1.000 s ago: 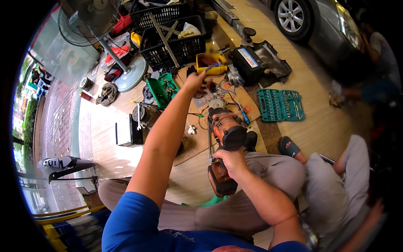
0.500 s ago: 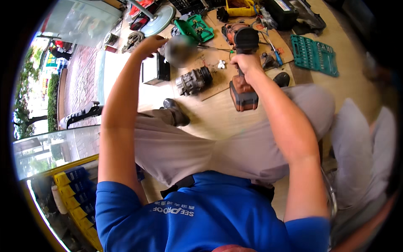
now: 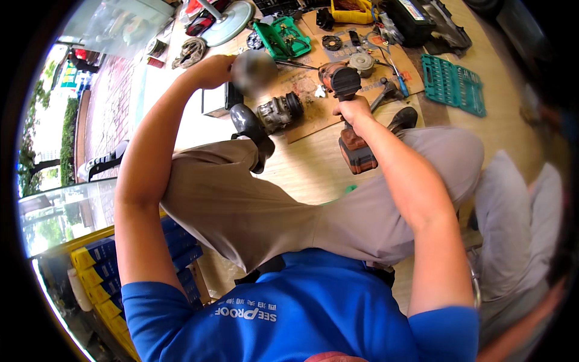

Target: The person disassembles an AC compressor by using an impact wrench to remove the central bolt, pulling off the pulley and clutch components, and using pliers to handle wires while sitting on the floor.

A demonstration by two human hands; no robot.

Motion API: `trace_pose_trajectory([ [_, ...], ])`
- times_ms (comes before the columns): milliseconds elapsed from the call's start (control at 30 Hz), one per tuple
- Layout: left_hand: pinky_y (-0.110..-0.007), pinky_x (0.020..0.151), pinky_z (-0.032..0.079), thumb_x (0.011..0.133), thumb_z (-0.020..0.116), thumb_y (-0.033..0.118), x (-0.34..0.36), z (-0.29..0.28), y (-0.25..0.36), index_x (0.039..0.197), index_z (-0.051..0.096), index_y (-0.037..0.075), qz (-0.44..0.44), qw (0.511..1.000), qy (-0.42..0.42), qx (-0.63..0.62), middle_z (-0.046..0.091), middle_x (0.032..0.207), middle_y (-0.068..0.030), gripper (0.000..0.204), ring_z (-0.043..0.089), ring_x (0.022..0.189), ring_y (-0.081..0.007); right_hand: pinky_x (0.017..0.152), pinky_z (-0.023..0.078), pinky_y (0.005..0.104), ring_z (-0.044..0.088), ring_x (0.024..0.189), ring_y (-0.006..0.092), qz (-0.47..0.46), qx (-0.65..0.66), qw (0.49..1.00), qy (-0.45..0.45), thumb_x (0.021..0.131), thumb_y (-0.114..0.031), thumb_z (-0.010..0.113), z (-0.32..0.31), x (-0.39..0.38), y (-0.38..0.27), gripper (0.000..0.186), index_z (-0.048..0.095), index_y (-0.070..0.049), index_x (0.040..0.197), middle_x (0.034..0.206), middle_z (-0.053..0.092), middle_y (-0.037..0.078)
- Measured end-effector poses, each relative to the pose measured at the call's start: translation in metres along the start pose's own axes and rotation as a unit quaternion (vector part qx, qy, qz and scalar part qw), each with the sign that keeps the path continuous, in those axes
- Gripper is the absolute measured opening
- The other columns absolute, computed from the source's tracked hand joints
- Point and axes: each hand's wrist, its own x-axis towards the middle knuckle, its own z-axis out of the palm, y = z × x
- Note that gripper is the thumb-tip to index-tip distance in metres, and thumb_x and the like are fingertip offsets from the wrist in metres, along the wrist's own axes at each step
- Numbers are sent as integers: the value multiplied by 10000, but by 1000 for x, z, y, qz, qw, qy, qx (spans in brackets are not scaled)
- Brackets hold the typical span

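Orange-and-black drill (image 3: pixel 346 83), gripped in the right hand (image 3: pixel 354 111), battery (image 3: pixel 359 158) end near. Left hand (image 3: pixel 216 71) is at a blurred grey thing (image 3: pixel 254 72); can't tell if it grips. Metal machine part (image 3: pixel 277 113) lies on cardboard (image 3: pixel 315 120), left of the right hand, near-right of the left, about equally close to both; long axis roughly left-right, pulley (image 3: pixel 294 104) end toward the drill.

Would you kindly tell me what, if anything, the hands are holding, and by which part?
The right hand holds an orange power tool by its handle. What the left hand holds, if anything, cannot be told: the picture is blurred there.
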Motion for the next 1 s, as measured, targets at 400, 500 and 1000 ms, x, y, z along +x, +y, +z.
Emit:
trace_pose_trajectory([
  [400,-388,918,475,909,621,276,18,26,-17,1307,533,49,4,998,-27,-52,640,1165,-193,467,623,1054,-319,523,431,271,527,561,102,-26,-20,999,-11,723,-286,811,29,54,11,315,672,-37,858,725,615,13],
  [500,-392,931,472,919,611,275,1,18,-22,1304,528,28,-31,998,-30,-44,627,1177,-221,465,618,1070,-329,512,430,271,526,549,107,-48,17,998,-42,732,-273,805,39,51,9,295,664,-46,854,705,601,12],
  [1000,-398,964,447,898,622,303,30,19,4,1332,519,71,3,998,-53,-15,609,1219,-207,503,583,1120,-346,480,460,313,556,519,174,64,117,967,-219,764,-161,731,-9,44,41,164,628,-53,833,654,585,49],
])
